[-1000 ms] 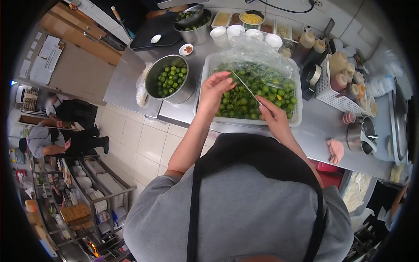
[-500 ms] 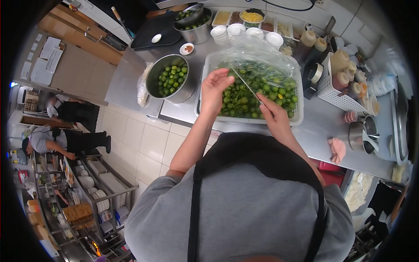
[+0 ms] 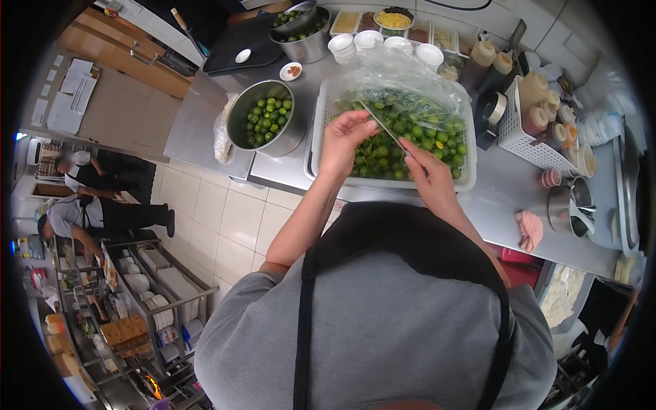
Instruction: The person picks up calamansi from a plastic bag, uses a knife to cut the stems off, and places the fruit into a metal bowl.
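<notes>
My right hand [image 3: 432, 174] is closed around the handle end of a thin-bladed knife [image 3: 384, 126], which slants up to the left over the limes. My left hand [image 3: 347, 142] is closed beside the blade, thumb and fingers curled together; whatever it may hold is hidden. Below both hands, a white perforated basket [image 3: 467, 179] holds small green limes [image 3: 378, 167] with leaves and stems. A clear plastic bag [image 3: 410, 89] covers its far part. Left of the basket stands a steel pot [image 3: 292, 133] with loose limes [image 3: 268, 117] inside.
White bowls [image 3: 429, 56] are stacked behind the basket. To the right stand sauce bottles [image 3: 483, 53], a white crate [image 3: 523, 142], a pink cloth [image 3: 529, 229] and a steel container [image 3: 560, 210]. A small dish [image 3: 290, 72] sits behind the pot. Two people [image 3: 75, 219] work at far left.
My left hand has shifted slightly right and down, and the knife blade has moved a little with my right hand. At far left, one person has leaned further over the shelves.
</notes>
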{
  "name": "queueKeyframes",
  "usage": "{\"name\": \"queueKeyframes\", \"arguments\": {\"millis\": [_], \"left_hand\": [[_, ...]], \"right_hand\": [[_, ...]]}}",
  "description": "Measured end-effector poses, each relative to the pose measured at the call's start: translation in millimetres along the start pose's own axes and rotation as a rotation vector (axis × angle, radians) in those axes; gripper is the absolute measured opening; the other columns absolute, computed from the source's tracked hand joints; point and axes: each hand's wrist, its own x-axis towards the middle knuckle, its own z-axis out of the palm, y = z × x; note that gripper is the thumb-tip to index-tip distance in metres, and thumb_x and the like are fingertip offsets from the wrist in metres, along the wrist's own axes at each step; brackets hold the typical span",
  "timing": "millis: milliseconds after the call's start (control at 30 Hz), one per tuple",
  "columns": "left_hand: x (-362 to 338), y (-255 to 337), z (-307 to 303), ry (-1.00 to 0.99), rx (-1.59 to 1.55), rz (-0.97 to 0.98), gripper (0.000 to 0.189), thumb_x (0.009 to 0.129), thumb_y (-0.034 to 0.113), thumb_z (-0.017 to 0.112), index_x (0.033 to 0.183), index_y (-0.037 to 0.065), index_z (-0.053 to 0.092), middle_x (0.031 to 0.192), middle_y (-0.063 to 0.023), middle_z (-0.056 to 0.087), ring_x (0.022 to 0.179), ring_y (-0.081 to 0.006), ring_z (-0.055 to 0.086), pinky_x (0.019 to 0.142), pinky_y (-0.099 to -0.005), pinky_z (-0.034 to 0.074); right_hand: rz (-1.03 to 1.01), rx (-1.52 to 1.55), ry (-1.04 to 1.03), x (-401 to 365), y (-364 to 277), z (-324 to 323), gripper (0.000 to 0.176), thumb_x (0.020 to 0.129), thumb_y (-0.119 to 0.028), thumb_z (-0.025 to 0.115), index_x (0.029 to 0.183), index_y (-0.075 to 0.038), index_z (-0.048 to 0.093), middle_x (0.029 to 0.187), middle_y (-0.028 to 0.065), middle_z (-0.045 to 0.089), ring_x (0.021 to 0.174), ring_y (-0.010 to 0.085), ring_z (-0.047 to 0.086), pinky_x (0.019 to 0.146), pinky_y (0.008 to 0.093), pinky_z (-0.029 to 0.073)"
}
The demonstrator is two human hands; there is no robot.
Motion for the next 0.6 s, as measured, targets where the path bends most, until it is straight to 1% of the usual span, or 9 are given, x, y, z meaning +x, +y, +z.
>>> {"name": "queueKeyframes", "arguments": {"millis": [167, 233, 300, 367, 433, 467, 500, 567, 600], "left_hand": [[8.4, 13.9, -14.4, 0.019, -0.275, -0.125, 0.016, 0.082, -0.002, 0.062, 0.097, -0.001, 0.06, 0.092, -0.0092, 0.063, 0.084, -0.0171, 0.062, 0.081, -0.0301, 0.052], [20.1, 20.8, -37.4, 0.072, -0.275, 0.003, 0.019, 0.083, 0.0, 0.06, 0.102, 0.0, 0.059, 0.094, -0.0102, 0.063, 0.088, -0.0183, 0.063, 0.085, -0.0335, 0.051], [31.4, 38.8, -63.1, 0.254, -0.121, 0.154, 0.02, 0.082, 0.001, 0.063, 0.102, -0.001, 0.059, 0.095, -0.0107, 0.063, 0.087, -0.0179, 0.062, 0.083, -0.0317, 0.05], [36.8, 53.7, -89.2, 0.493, 0.373, 0.403, 0.025, 0.08, 0.005, 0.067, 0.102, -0.001, 0.059, 0.096, -0.0098, 0.062, 0.082, -0.0186, 0.061, 0.077, -0.0297, 0.049], [36.7, 68.5, -98.7, 0.661, 1.052, 0.747, 0.032, 0.076, 0.007, 0.07, 0.105, 0.001, 0.059, 0.095, -0.0093, 0.063, 0.08, -0.021, 0.06, 0.074, -0.0298, 0.048], [35.4, 68.3, -96.1, 0.699, 1.136, 0.808, 0.029, 0.069, 0.004, 0.07, 0.097, 0.005, 0.064, 0.084, -0.0103, 0.063, 0.088, -0.0321, 0.056, 0.08, -0.0389, 0.045], [36.0, 63.5, -93.1, 0.7, 1.136, 0.808, 0.029, 0.069, 0.004, 0.07, 0.097, 0.005, 0.064, 0.084, -0.0103, 0.063, 0.088, -0.0321, 0.056, 0.08, -0.0389, 0.045], [37.5, 46.8, -89.8, 0.396, 1.279, 0.503, 0.022, 0.067, 0.004, 0.07, 0.089, 0.005, 0.066, 0.083, -0.013, 0.063, 0.095, -0.0319, 0.055, 0.082, -0.0369, 0.044], [38.8, 34.5, -84.3, 0.291, 1.347, 0.494, 0.016, 0.067, 0.004, 0.068, 0.083, 0.004, 0.066, 0.082, -0.0133, 0.063, 0.094, -0.0321, 0.054, 0.081, -0.0368, 0.044]], "right_hand": [[0.006, -0.029, -0.03, -0.1, 0.0, -2.7, 0.032, 0.091, -0.017, 0.052, 0.122, -0.012, 0.056, 0.079, 0.0126, 0.058, 0.067, 0.0234, 0.053, 0.066, 0.0313, 0.043], [0.021, -0.011, -0.034, -3.4, 3.8, -1.9, 0.032, 0.091, -0.017, 0.053, 0.122, -0.012, 0.056, 0.082, 0.0128, 0.06, 0.068, 0.0229, 0.055, 0.066, 0.0307, 0.044], [0.036, 0.006, -0.039, -6.6, 6.1, -3.4, 0.032, 0.09, -0.017, 0.053, 0.122, -0.012, 0.056, 0.084, 0.0131, 0.061, 0.07, 0.0224, 0.056, 0.067, 0.0301, 0.044], [0.096, 0.02, -0.027, -8.5, 6.8, -6.1, 0.032, 0.09, -0.016, 0.054, 0.121, -0.011, 0.056, 0.09, 0.0127, 0.063, 0.073, 0.0216, 0.058, 0.068, 0.0291, 0.045], [0.108, 0.031, -0.023, -7.9, 7.3, -9.2, 0.032, 0.09, -0.016, 0.054, 0.122, -0.01, 0.056, 0.093, 0.0126, 0.064, 0.074, 0.0214, 0.058, 0.068, 0.0287, 0.045], [0.12, 0.041, -0.015, -7.2, 7.1, -10.0, 0.032, 0.09, -0.016, 0.054, 0.122, -0.01, 0.056, 0.096, 0.0126, 0.064, 0.075, 0.0211, 0.058, 0.068, 0.0283, 0.045], [0.12, 0.041, -0.016, -6.3, 6.6, -10.0, 0.032, 0.09, -0.016, 0.054, 0.122, -0.01, 0.056, 0.096, 0.0126, 0.064, 0.075, 0.0211, 0.058, 0.068, 0.0283, 0.045], [0.107, 0.049, -0.016, -5.0, 5.4, -9.5, 0.032, 0.09, -0.015, 0.054, 0.121, -0.009, 0.056, 0.102, 0.0136, 0.064, 0.081, 0.0219, 0.06, 0.072, 0.028, 0.046], [0.105, 0.048, -0.018, -4.8, 5.0, -8.3, 0.032, 0.09, -0.015, 0.054, 0.121, -0.009, 0.056, 0.102, 0.0136, 0.064, 0.081, 0.0219, 0.06, 0.072, 0.028, 0.046]]}}
